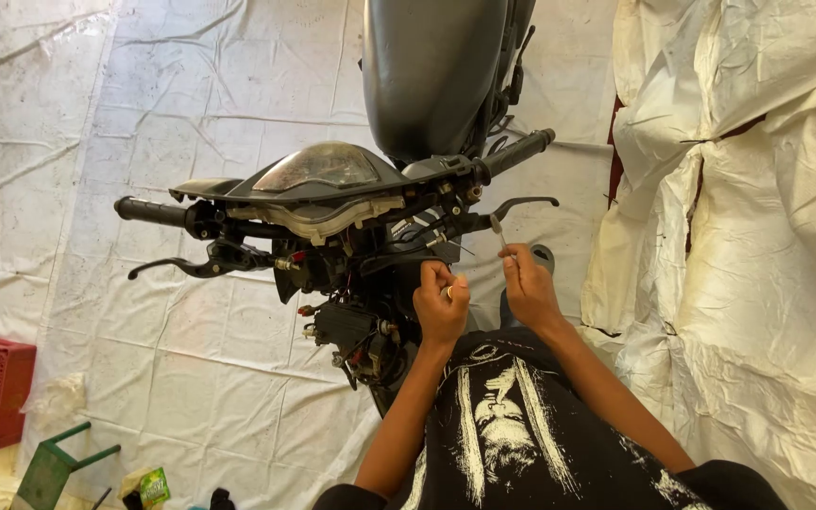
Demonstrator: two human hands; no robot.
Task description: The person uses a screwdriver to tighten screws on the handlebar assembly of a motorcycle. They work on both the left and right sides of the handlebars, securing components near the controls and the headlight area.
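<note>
Left hand fisted on a small part; right hand fingers pinching thin screwdriver.

A thin cable with a pale sleeved end stands nearly upright, pinched at its lower part, its top just under the black brake lever. Beside it, a small pale fitting sits clasped against the motorcycle's exposed wiring below the handlebar.
</note>
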